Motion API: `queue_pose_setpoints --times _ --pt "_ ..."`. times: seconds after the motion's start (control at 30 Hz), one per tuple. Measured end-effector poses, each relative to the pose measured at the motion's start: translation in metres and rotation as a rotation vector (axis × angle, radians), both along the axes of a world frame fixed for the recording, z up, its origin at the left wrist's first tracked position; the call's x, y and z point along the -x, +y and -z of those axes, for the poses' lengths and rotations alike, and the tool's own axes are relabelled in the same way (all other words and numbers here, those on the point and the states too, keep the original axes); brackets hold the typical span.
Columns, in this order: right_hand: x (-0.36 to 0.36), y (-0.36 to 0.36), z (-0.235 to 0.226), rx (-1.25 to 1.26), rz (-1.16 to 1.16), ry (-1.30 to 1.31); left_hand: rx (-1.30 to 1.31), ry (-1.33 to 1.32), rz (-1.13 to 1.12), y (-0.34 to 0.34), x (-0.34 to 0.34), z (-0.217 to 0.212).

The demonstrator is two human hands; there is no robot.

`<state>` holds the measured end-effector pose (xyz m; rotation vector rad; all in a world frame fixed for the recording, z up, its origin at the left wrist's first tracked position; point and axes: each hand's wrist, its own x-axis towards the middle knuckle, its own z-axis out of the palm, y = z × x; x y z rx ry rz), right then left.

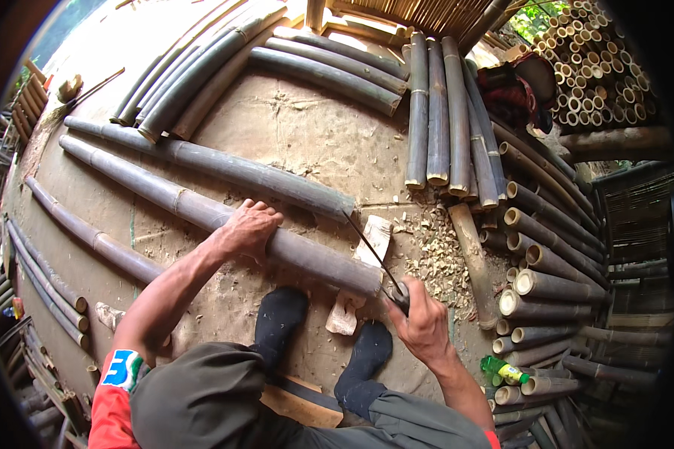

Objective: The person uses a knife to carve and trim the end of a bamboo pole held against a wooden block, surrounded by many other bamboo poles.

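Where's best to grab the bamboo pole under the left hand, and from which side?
Probably from above, palm over its rounded top, where the left hand lies on the bamboo pole: it is long, round and low. I'd avoid its right end, where the right hand holds a thin dark tool.

A tan floor (307, 135) is spreading across the middle, looking dusty and scuffed, with pale chips (442, 258) littering its right side. A slatted wall (419, 16) is standing at the top; a darker wall (635, 217) is closing off the right. Daylight (142, 34) is flooding the upper left. Greenery (530, 21) is showing beside a stack (591, 71) of cut tubes, which is sitting above a thick log (614, 141).
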<state>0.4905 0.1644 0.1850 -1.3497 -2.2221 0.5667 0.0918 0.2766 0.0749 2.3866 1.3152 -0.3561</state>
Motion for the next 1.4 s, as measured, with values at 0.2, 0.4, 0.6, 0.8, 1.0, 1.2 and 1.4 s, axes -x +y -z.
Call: queue_pose_setpoints --times 0.2,0.4,0.6,0.8,1.0,1.2,1.4 --pt "-0.076 -0.009 0.092 0.358 0.039 -0.562 -0.006 -0.028 0.013 0.004 -0.008 0.007" --pt "-0.021 -0.008 0.017 0.114 0.041 -0.097 -0.122 -0.058 -0.030 -0.015 0.006 0.020" --pt "-0.060 -0.008 0.087 0.342 0.032 -0.567 -0.136 -0.041 -0.031 -0.009 0.006 0.030" --pt "-0.016 -0.011 0.009 0.095 0.051 -0.077 -0.115 -0.076 -0.033 -0.014 -0.001 0.009" --pt "-0.073 -0.006 0.099 0.283 0.027 -0.598 -0.153 -0.102 -0.041 -0.010 -0.005 0.016" --pt "-0.019 -0.006 0.007 0.040 -0.036 -0.078 -0.286 -0.150 -0.066 -0.031 0.004 0.022" --pt "-0.050 -0.002 0.071 0.238 -0.020 -0.510 -0.367 -0.201 -0.066 -0.019 -0.002 0.028"
